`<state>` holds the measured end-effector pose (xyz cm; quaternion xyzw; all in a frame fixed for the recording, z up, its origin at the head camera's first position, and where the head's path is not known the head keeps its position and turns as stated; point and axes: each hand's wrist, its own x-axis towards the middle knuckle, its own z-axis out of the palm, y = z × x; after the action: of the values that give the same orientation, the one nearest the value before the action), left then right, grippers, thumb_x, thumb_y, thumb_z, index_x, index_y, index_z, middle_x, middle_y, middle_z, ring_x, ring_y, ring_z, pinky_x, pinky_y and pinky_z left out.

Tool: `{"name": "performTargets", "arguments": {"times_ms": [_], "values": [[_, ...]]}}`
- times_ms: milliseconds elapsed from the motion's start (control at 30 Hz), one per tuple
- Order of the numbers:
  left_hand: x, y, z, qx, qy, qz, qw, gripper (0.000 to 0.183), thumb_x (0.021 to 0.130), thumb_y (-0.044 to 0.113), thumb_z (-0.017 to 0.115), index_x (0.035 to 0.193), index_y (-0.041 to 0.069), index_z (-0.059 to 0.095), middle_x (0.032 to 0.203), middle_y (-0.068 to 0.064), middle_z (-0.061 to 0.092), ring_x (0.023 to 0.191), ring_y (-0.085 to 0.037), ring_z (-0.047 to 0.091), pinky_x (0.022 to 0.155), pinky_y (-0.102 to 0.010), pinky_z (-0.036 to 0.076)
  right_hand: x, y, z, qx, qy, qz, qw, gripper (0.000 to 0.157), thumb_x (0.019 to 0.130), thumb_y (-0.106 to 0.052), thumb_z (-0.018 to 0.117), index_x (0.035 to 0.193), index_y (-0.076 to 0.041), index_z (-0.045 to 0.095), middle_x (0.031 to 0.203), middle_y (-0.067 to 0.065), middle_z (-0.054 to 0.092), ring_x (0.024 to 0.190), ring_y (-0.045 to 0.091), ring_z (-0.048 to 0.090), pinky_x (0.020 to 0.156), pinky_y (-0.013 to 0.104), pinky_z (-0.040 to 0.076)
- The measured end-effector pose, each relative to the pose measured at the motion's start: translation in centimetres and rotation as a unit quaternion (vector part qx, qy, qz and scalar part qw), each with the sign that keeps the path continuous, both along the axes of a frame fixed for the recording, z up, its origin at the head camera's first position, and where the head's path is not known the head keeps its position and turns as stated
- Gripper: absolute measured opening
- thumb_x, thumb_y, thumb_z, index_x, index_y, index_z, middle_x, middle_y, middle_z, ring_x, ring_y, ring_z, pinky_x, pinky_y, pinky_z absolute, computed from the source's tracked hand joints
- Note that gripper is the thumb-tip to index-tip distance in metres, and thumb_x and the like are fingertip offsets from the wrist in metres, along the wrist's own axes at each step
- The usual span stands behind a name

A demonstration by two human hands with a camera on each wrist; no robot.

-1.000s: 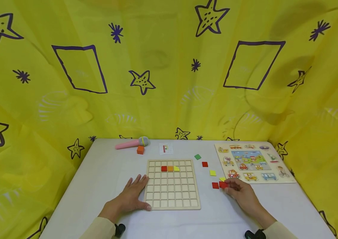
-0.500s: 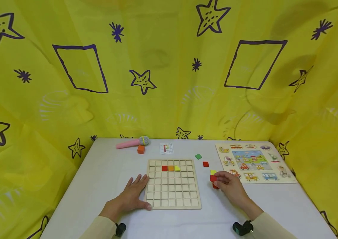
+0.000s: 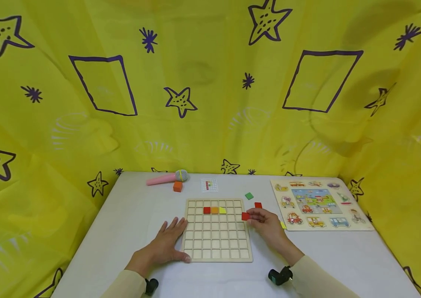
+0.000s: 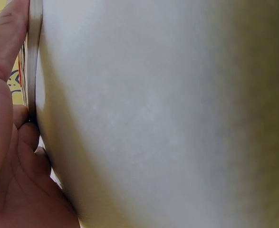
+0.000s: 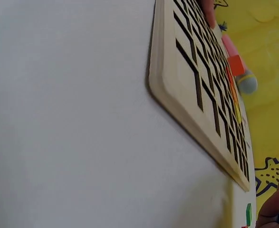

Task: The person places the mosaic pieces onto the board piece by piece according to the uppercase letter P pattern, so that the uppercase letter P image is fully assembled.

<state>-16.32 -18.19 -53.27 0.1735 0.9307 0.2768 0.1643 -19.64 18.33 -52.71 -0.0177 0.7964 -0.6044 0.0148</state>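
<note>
The right hand has carried a pinched red tile left to the right edge of the board; the left hand rests spread opposite, three filled cells done, loose tiles seemingly left.

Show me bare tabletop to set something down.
The tabletop is free left of the left hand, nearer than the pink microphone; on the near side of the wooden grid board; and nearer than the puzzle board, right of the right hand. It is crowded between the boards, where that hand holds a red tile near a green tile and another red tile.
</note>
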Motion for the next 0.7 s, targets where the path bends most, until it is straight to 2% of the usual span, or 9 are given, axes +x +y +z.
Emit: {"name": "performTargets", "arguments": {"times_ms": [333,700], "values": [[-0.1,-0.1,0.0,0.004,-0.003,0.000,1.0000,0.124,0.073,0.055,0.091,0.167,0.006,0.027,0.176,-0.012,0.023,0.165,-0.036,0.009,0.133,-0.060,0.000,-1.4,-3.8,0.5,-0.007,-0.012,0.016,1.000,0.027,0.094,0.001,0.075,0.121,-0.005,0.075,0.112,0.010,0.075,0.098,0.018,0.065,0.079,0.014,0.057],[-0.1,0.0,0.0,0.002,0.001,-0.001,1.0000,0.124,0.073,0.055,0.092,0.166,0.004,0.028,0.175,-0.013,0.025,0.165,-0.037,0.011,0.132,-0.062,0.001,-2.7,-7.5,0.5,-0.022,-0.003,0.046,0.999,0.027,0.096,0.000,0.073,0.124,-0.003,0.073,0.111,0.009,0.073,0.098,0.018,0.064,0.079,0.014,0.056]]}}
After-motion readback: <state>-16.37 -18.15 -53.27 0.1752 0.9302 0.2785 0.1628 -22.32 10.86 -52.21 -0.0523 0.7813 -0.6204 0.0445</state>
